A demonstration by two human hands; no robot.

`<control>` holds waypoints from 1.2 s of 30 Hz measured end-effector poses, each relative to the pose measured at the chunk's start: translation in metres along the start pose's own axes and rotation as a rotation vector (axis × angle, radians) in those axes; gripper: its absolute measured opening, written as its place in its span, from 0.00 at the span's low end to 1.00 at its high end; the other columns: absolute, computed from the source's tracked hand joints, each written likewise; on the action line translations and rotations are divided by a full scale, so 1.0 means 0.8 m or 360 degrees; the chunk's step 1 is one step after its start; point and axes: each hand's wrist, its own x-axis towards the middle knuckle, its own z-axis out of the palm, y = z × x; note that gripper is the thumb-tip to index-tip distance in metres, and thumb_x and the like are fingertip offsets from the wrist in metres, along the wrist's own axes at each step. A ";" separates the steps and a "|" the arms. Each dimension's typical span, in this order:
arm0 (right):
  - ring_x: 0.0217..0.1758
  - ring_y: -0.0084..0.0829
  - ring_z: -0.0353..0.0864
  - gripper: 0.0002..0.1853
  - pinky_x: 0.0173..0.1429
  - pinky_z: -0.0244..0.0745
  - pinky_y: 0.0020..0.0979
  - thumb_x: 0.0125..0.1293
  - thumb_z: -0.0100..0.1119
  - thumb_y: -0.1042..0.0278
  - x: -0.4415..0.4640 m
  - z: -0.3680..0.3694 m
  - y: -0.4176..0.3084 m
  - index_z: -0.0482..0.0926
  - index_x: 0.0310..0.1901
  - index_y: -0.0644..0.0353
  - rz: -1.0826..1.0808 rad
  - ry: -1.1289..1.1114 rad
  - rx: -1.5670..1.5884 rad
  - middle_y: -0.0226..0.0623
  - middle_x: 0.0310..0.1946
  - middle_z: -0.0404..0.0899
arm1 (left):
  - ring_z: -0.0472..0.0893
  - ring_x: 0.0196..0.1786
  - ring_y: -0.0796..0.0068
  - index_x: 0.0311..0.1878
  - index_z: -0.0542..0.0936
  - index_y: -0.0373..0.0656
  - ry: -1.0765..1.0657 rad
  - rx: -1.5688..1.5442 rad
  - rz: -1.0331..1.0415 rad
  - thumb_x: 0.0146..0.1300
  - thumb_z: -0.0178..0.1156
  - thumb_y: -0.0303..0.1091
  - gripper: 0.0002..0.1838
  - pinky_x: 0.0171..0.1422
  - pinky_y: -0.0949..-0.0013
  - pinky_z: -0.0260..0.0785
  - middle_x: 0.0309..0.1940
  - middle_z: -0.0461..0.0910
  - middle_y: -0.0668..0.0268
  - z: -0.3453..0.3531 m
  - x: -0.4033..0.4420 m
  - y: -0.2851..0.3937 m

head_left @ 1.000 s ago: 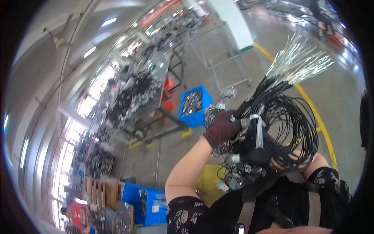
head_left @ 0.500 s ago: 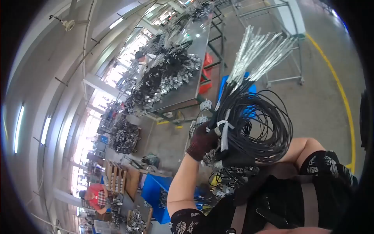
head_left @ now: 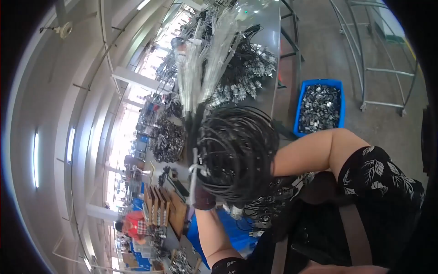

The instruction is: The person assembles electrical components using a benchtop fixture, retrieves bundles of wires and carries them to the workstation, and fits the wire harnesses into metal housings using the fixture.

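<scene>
A thick coil of black cables (head_left: 237, 155), tied with a white strip (head_left: 195, 176), is held up in front of me. Its silvery, plastic-looking straight ends (head_left: 200, 68) point away toward the long table. My left hand (head_left: 204, 199), in a dark red glove, grips the coil near the tie, its fingers partly covered by the cables. My right forearm (head_left: 303, 153) reaches in from the right and passes behind the coil, which conceals my right hand.
A metal table (head_left: 269, 32) ahead carries heaped cables with metal ends (head_left: 251, 68). A blue bin of small metal parts (head_left: 319, 107) stands on the floor, near a tubular metal rack (head_left: 388, 71). A person in red (head_left: 136, 224) is at lower left, by wooden racks (head_left: 157, 205).
The cable coil and both arms have swung left, and the silvery ends now lie over the table's side of the view. The blue bin, earlier mostly behind the coil, is uncovered.
</scene>
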 end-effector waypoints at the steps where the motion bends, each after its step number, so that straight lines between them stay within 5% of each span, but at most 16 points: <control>1: 0.40 0.25 0.77 0.20 0.44 0.73 0.32 0.56 0.68 0.59 0.025 -0.041 0.007 0.80 0.46 0.64 -0.0017 -0.0049 -0.0037 0.37 0.37 0.81 | 0.71 0.57 0.70 0.62 0.67 0.42 0.0150 0.0471 -0.0117 0.71 0.46 0.34 0.18 0.60 0.66 0.61 0.55 0.72 0.61 0.038 0.040 0.031; 2: 0.40 0.25 0.77 0.20 0.44 0.73 0.32 0.56 0.68 0.59 0.055 -0.078 0.015 0.80 0.46 0.63 -0.0026 -0.0089 -0.0074 0.36 0.37 0.81 | 0.63 0.70 0.66 0.71 0.60 0.43 0.0291 0.0937 -0.0226 0.72 0.44 0.36 0.25 0.75 0.61 0.50 0.68 0.64 0.59 0.048 0.082 0.045; 4: 0.40 0.24 0.77 0.21 0.44 0.73 0.32 0.56 0.68 0.58 0.101 -0.151 0.045 0.79 0.46 0.63 -0.0006 -0.0188 -0.0148 0.36 0.37 0.81 | 0.62 0.70 0.67 0.70 0.60 0.41 -0.0040 0.3356 0.0680 0.71 0.46 0.37 0.26 0.76 0.61 0.49 0.68 0.65 0.60 -0.083 0.172 0.027; 5: 0.40 0.24 0.77 0.21 0.44 0.73 0.32 0.56 0.68 0.58 0.124 -0.177 0.062 0.79 0.46 0.63 -0.0006 -0.0244 -0.0171 0.36 0.37 0.81 | 0.62 0.70 0.67 0.70 0.60 0.41 -0.0071 0.3356 0.0689 0.71 0.46 0.37 0.26 0.76 0.61 0.49 0.68 0.65 0.60 -0.098 0.200 0.019; 8: 0.37 0.28 0.75 0.21 0.42 0.71 0.34 0.52 0.70 0.55 0.155 -0.291 0.108 0.80 0.42 0.63 -0.0669 0.0019 -0.0276 0.36 0.33 0.80 | 0.70 0.64 0.62 0.66 0.65 0.42 0.0233 0.0561 0.0246 0.71 0.47 0.40 0.24 0.65 0.53 0.66 0.61 0.69 0.56 -0.116 0.307 -0.012; 12: 0.38 0.29 0.74 0.20 0.45 0.71 0.36 0.52 0.71 0.56 0.166 -0.431 0.164 0.80 0.42 0.62 -0.0787 0.0685 -0.0938 0.36 0.33 0.80 | 0.78 0.40 0.65 0.51 0.74 0.40 0.0203 0.0824 -0.0027 0.68 0.49 0.38 0.15 0.51 0.59 0.72 0.37 0.77 0.62 -0.174 0.458 -0.039; 14: 0.40 0.29 0.75 0.24 0.49 0.71 0.35 0.51 0.73 0.58 0.151 -0.492 0.200 0.79 0.47 0.62 -0.0155 0.0585 -0.0626 0.36 0.36 0.81 | 0.79 0.34 0.64 0.43 0.78 0.38 0.0075 0.1106 0.0064 0.67 0.49 0.41 0.15 0.44 0.60 0.73 0.29 0.78 0.63 -0.190 0.549 -0.084; 16: 0.42 0.29 0.75 0.27 0.50 0.72 0.35 0.51 0.74 0.58 0.183 -0.579 0.311 0.78 0.50 0.61 0.0189 0.0496 -0.0401 0.36 0.38 0.81 | 0.80 0.40 0.50 0.43 0.80 0.41 -0.0366 0.2997 0.0304 0.57 0.59 0.41 0.16 0.51 0.55 0.70 0.37 0.81 0.52 -0.248 0.634 -0.173; 18: 0.44 0.27 0.75 0.28 0.53 0.71 0.33 0.52 0.74 0.57 0.145 -0.538 0.442 0.77 0.52 0.61 0.0378 0.0271 0.0455 0.37 0.41 0.81 | 0.79 0.47 0.48 0.45 0.80 0.43 0.0716 0.1498 -0.0097 0.54 0.62 0.46 0.20 0.53 0.55 0.69 0.39 0.82 0.52 -0.305 0.697 -0.276; 19: 0.45 0.26 0.76 0.26 0.53 0.71 0.34 0.53 0.72 0.58 0.135 -0.508 0.417 0.78 0.51 0.61 0.0229 0.0850 0.0070 0.38 0.40 0.81 | 0.79 0.50 0.51 0.47 0.80 0.42 0.0830 0.1962 0.0262 0.52 0.64 0.56 0.28 0.53 0.58 0.69 0.40 0.82 0.51 -0.358 0.709 -0.323; 20: 0.45 0.26 0.76 0.24 0.52 0.71 0.35 0.54 0.71 0.58 0.118 -0.494 0.395 0.79 0.49 0.61 0.0084 0.1391 -0.0352 0.39 0.40 0.82 | 0.79 0.49 0.53 0.47 0.80 0.41 0.0710 0.1786 -0.0053 0.53 0.63 0.56 0.28 0.52 0.58 0.69 0.40 0.81 0.51 -0.331 0.707 -0.271; 23: 0.45 0.34 0.79 0.23 0.53 0.70 0.40 0.53 0.68 0.55 0.118 -0.482 0.386 0.80 0.46 0.63 0.1182 0.0734 -0.0170 0.43 0.40 0.82 | 0.78 0.42 0.62 0.44 0.80 0.38 0.0352 0.1198 -0.0156 0.52 0.66 0.53 0.26 0.48 0.59 0.69 0.36 0.81 0.54 -0.377 0.714 -0.268; 24: 0.44 0.44 0.80 0.23 0.51 0.70 0.44 0.52 0.62 0.51 0.111 -0.466 0.381 0.81 0.41 0.65 0.0712 0.0903 -0.0447 0.49 0.37 0.82 | 0.78 0.41 0.65 0.43 0.80 0.37 0.0412 0.1318 -0.0143 0.52 0.67 0.51 0.25 0.48 0.60 0.69 0.36 0.81 0.55 -0.376 0.696 -0.267; 27: 0.44 0.51 0.78 0.21 0.51 0.71 0.43 0.54 0.57 0.53 0.133 -0.454 0.387 0.81 0.38 0.64 0.0662 0.1329 -0.0583 0.55 0.38 0.80 | 0.74 0.41 0.71 0.47 0.78 0.33 0.0535 0.1379 0.0039 0.58 0.62 0.55 0.30 0.49 0.61 0.67 0.37 0.78 0.60 -0.357 0.680 -0.268; 31: 0.46 0.47 0.80 0.25 0.55 0.72 0.41 0.52 0.65 0.49 0.141 -0.505 0.328 0.83 0.43 0.62 0.0863 0.1049 -0.0571 0.55 0.42 0.81 | 0.74 0.51 0.65 0.52 0.76 0.35 0.0807 0.1099 0.0684 0.56 0.68 0.44 0.26 0.56 0.63 0.67 0.52 0.75 0.56 -0.319 0.644 -0.267; 36: 0.46 0.39 0.80 0.30 0.54 0.72 0.38 0.51 0.68 0.48 0.140 -0.532 0.326 0.79 0.49 0.64 0.0618 0.1316 0.0208 0.45 0.45 0.82 | 0.70 0.62 0.57 0.61 0.68 0.33 0.0546 0.1218 0.0607 0.53 0.70 0.43 0.37 0.66 0.59 0.64 0.59 0.70 0.54 -0.262 0.473 -0.259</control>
